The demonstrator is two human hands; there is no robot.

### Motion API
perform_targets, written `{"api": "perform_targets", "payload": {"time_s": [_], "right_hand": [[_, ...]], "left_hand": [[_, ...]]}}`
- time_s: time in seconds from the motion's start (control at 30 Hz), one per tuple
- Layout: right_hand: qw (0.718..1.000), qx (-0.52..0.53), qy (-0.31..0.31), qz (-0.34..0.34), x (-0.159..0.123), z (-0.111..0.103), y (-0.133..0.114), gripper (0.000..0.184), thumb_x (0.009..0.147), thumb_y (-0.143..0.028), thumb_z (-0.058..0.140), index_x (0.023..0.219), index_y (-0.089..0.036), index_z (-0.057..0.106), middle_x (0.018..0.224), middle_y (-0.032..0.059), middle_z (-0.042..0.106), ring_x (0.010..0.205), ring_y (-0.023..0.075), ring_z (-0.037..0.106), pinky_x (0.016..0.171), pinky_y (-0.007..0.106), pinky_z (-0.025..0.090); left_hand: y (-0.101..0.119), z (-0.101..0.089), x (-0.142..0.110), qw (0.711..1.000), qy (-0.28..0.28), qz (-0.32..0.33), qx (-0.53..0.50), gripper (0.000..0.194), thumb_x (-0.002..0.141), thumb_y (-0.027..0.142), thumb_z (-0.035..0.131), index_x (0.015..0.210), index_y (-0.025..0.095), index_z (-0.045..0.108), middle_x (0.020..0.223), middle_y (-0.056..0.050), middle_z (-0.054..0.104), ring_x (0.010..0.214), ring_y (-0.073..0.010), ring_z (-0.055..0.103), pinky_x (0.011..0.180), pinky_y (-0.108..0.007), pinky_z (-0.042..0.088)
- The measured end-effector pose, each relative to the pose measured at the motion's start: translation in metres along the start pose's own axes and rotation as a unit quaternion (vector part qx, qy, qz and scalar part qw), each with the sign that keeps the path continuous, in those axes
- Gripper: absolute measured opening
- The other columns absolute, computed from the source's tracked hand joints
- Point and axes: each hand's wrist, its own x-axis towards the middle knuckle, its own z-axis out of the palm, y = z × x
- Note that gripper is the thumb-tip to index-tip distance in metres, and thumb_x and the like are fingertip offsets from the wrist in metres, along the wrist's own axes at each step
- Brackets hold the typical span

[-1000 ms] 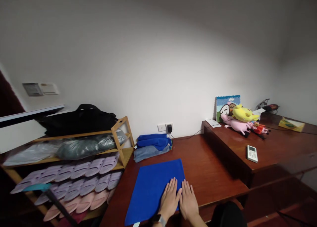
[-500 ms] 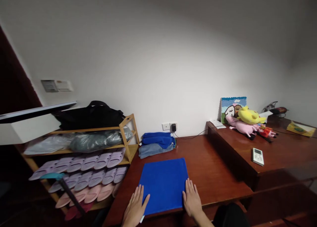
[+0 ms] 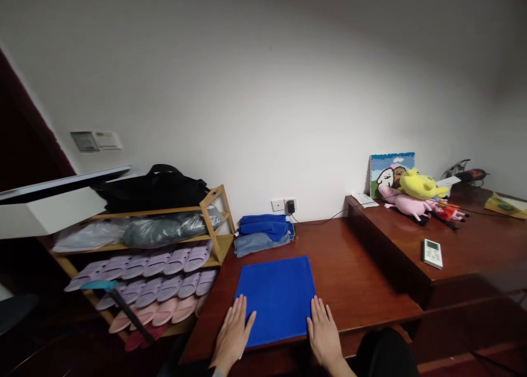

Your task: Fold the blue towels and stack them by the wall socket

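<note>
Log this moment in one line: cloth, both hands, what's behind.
blue cloth: flat on table | left hand: open, at left edge | right hand: open, at right edge | folded pile: behind

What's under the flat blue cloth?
The flat blue cloth lies on the brown table, whose wood shows beyond its far edge. Your left hand and right hand rest at its sides. The cloth hides anything directly beneath.

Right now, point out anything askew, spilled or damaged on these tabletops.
Nothing looks spilled or damaged. The blue cloth lies flat, the left hand and right hand at its side edges. Only the yellow plush toy looks askew, lying heaped with the pink plush toy rather than upright.
</note>
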Motion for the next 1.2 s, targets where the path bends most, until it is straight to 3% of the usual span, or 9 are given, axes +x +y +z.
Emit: {"api": "perform_targets", "payload": {"time_s": [0.1,0.23,0.33,0.43,0.67,0.77,0.87,1.07,1.2], "right_hand": [[1.000,-0.002,0.006,-0.004,-0.001,0.003,0.002,0.061,0.107,-0.044,0.025,0.159,-0.017,0.043,0.167,0.0061,0.034,0.156,0.0270,0.031,0.129,0.047,0.027],[1.000,-0.013,0.001,-0.017,-0.001,0.010,0.004,0.058,0.106,-0.036,0.027,0.158,-0.017,0.045,0.167,0.0064,0.034,0.156,0.0274,0.030,0.129,0.049,0.025],[1.000,-0.015,0.001,-0.028,0.000,0.016,0.005,0.056,0.104,-0.031,0.029,0.157,-0.019,0.046,0.165,0.0064,0.036,0.156,0.0285,0.031,0.129,0.051,0.026],[1.000,-0.013,0.005,-0.013,0.001,0.017,0.005,0.057,0.105,-0.033,0.029,0.156,-0.019,0.048,0.165,0.0065,0.037,0.155,0.0291,0.032,0.129,0.051,0.026],[1.000,-0.016,-0.007,0.010,0.000,0.011,0.001,0.062,0.105,-0.039,0.025,0.159,-0.015,0.042,0.167,0.0073,0.033,0.156,0.0278,0.031,0.129,0.050,0.025],[0.999,-0.016,-0.022,0.026,0.000,0.009,0.000,0.062,0.104,-0.041,0.027,0.159,-0.015,0.044,0.167,0.0073,0.034,0.156,0.0284,0.031,0.129,0.049,0.025],[0.998,-0.021,-0.041,0.040,0.011,0.002,-0.004,0.063,0.104,-0.042,0.027,0.160,-0.016,0.042,0.167,0.0065,0.034,0.156,0.0273,0.030,0.130,0.048,0.023],[0.994,-0.033,-0.094,0.033,0.069,-0.027,-0.018,0.065,0.105,-0.039,0.022,0.163,-0.012,0.030,0.170,0.0060,0.025,0.159,0.0246,0.022,0.130,0.047,0.020],[0.990,-0.050,-0.124,0.049,0.089,-0.026,-0.016,0.068,0.105,-0.039,0.022,0.163,-0.005,0.026,0.171,0.0102,0.021,0.160,0.0264,0.019,0.130,0.048,0.016]], "left_hand": [[0.066,-0.003,0.005,0.997,0.008,0.078,-0.028,0.077,0.105,0.062,0.019,0.166,0.015,0.022,0.174,-0.008,0.020,0.161,-0.0243,0.017,0.133,-0.047,0.020],[0.163,0.016,0.012,0.968,-0.054,0.231,-0.074,0.068,0.107,0.055,0.017,0.167,0.022,0.016,0.174,-0.003,0.018,0.161,-0.0214,0.018,0.133,-0.046,0.022],[0.194,0.035,0.017,0.963,-0.077,0.245,-0.079,0.067,0.107,0.052,0.014,0.167,0.021,0.015,0.173,-0.005,0.022,0.160,-0.0219,0.022,0.132,-0.047,0.024],[0.171,0.040,0.018,0.971,-0.069,0.220,-0.066,0.067,0.107,0.053,0.015,0.166,0.021,0.016,0.173,-0.005,0.022,0.160,-0.0227,0.022,0.132,-0.048,0.023],[0.020,0.015,0.014,0.998,-0.048,0.018,-0.019,0.082,0.103,0.064,0.016,0.165,0.010,0.023,0.173,-0.011,0.020,0.160,-0.0256,0.018,0.132,-0.050,0.019],[-0.022,0.018,0.012,1.000,-0.021,-0.008,-0.008,0.085,0.102,0.063,0.018,0.164,0.005,0.023,0.173,-0.012,0.019,0.161,-0.0248,0.016,0.132,-0.046,0.020],[-0.034,0.027,0.012,1.000,0.009,-0.006,-0.012,0.083,0.102,0.064,0.021,0.164,0.008,0.025,0.173,-0.011,0.023,0.160,-0.0249,0.018,0.132,-0.046,0.023],[-0.025,0.031,0.008,1.000,0.014,-0.010,-0.019,0.080,0.104,0.060,0.022,0.164,0.009,0.025,0.173,-0.013,0.024,0.160,-0.0245,0.019,0.132,-0.045,0.022],[-0.031,0.027,0.006,1.000,0.006,-0.012,-0.016,0.077,0.104,0.059,0.019,0.165,0.011,0.026,0.173,-0.012,0.025,0.160,-0.0240,0.021,0.131,-0.045,0.024]]}}
